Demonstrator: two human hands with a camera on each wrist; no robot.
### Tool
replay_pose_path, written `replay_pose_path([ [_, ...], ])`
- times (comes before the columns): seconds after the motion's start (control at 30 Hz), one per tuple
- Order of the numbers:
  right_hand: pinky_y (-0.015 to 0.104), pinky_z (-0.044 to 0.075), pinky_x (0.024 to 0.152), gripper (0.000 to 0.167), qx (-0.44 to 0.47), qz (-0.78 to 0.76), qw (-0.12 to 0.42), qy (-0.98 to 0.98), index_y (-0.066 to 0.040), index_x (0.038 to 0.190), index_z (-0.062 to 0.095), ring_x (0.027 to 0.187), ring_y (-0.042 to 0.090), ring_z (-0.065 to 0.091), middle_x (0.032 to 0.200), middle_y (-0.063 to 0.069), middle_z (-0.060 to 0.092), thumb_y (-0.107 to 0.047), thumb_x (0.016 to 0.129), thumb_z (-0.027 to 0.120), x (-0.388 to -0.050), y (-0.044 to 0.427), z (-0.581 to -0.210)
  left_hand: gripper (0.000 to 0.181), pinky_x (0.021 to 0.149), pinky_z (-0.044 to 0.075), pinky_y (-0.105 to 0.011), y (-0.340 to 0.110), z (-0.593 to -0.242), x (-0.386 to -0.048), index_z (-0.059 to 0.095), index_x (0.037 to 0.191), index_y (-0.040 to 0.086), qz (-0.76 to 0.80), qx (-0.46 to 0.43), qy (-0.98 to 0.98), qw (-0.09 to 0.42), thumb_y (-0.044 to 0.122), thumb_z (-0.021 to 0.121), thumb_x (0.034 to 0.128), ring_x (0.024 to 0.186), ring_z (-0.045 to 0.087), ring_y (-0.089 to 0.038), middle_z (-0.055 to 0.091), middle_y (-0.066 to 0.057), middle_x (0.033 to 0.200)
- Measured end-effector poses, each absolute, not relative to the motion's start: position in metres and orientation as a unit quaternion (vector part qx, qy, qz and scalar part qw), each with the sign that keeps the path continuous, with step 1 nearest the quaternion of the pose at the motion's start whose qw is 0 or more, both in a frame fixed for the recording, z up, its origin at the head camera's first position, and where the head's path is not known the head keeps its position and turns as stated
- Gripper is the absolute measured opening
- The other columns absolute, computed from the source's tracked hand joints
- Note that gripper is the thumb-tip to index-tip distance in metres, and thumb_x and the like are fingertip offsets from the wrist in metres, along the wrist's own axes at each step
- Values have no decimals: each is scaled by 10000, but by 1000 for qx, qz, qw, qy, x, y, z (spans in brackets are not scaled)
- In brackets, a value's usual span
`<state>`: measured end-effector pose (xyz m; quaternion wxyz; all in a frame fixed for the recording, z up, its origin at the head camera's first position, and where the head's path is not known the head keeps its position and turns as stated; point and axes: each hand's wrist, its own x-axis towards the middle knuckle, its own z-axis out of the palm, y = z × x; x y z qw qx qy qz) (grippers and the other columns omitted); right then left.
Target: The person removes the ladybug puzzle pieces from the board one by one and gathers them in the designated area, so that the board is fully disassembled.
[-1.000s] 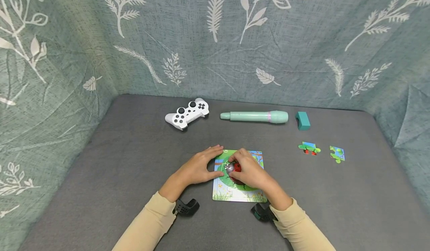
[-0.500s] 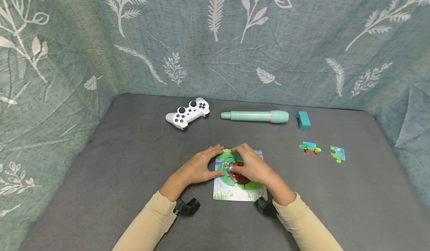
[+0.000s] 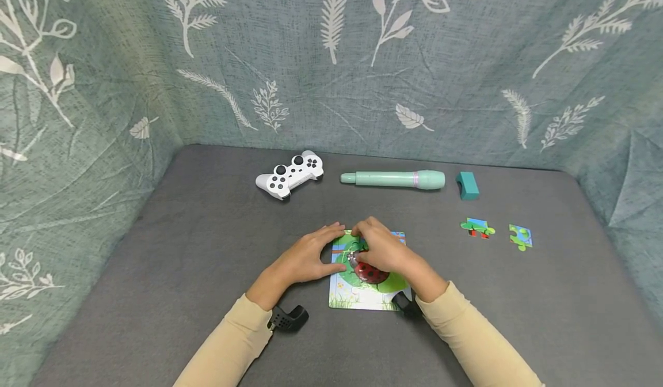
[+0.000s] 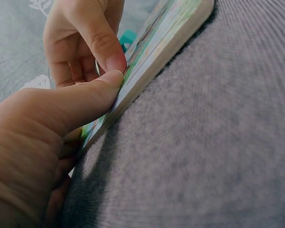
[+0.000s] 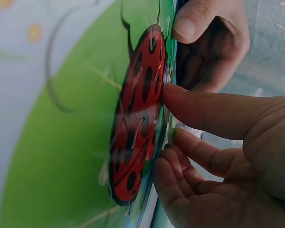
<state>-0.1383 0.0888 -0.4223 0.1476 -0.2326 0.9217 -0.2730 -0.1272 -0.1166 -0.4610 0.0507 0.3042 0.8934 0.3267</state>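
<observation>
A square ladybug jigsaw puzzle (image 3: 362,298) lies flat on the grey table. My left hand (image 3: 307,257) steadies its left side, the thumb on the board's edge and the other fingers reaching the far left corner. My right hand (image 3: 384,250) is over the upper middle of the picture, with bent fingers and the thumb by the ladybug's head. In the right wrist view that hand (image 5: 237,137) seems to pinch a thin puzzle piece (image 5: 170,135), mostly covered by the fingertips. The red ladybug (image 5: 137,114) shows beside the thumb.
Two loose puzzle pieces lie to the right, one with red bits (image 3: 477,228) and one green and blue (image 3: 521,237). Behind are a white game controller (image 3: 290,175), a mint microphone-shaped tube (image 3: 392,179) and a teal block (image 3: 468,186). A patterned curtain (image 3: 357,105) hangs behind the table.
My right hand has shifted up from the ladybug's head toward the board's far edge, then slightly left, baring more of the red body. My left hand has stayed in place.
</observation>
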Motion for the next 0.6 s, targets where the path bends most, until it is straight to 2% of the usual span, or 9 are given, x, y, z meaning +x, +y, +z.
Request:
replay_pose_path([
  [0.6, 375, 513, 872, 360, -267, -268, 118, 918, -23, 1153, 566, 1020, 233, 534, 1113, 117, 525, -68, 829, 717, -138, 91, -424, 767, 1105, 370, -488, -116, -460, -128, 412, 1427, 31, 318, 293, 900, 62, 372, 736, 821, 1396, 335, -301, 398, -132, 1484],
])
